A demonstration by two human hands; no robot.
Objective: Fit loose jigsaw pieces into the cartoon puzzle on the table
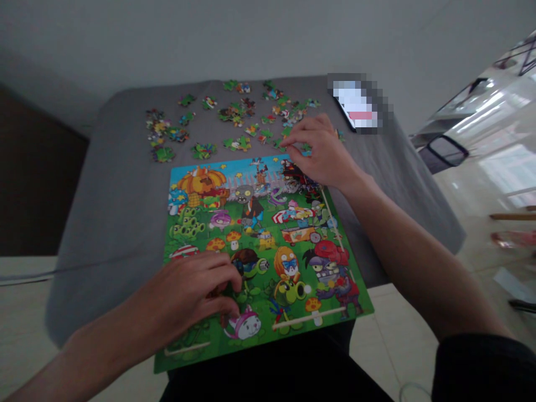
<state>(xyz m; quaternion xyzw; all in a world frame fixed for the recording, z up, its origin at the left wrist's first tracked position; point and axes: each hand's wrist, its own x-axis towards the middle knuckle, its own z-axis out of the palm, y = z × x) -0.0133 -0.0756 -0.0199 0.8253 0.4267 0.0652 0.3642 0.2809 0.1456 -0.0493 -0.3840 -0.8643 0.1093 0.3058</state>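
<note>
A jigsaw puzzle board (251,223) with cartoon plants and zombies on a green background lies at the table's near edge, jutting over my lap. My left hand (201,287) rests on its lower left part, fingers loosely curled, thumb and index finger apart with nothing visible between them. Beyond the board's far right corner, my right hand (318,148) has its thumb and index finger pinched together at a small green puzzle piece (280,144). Its other fingers are bent above the loose pieces and hide some of them.
Several loose puzzle pieces (232,113) lie scattered on the grey cloth-covered table (121,195) behind the board. A phone with a lit, blurred screen (355,106) lies at the far right. The wall (218,39) stands behind the table; tiled floor (397,318) shows at the right.
</note>
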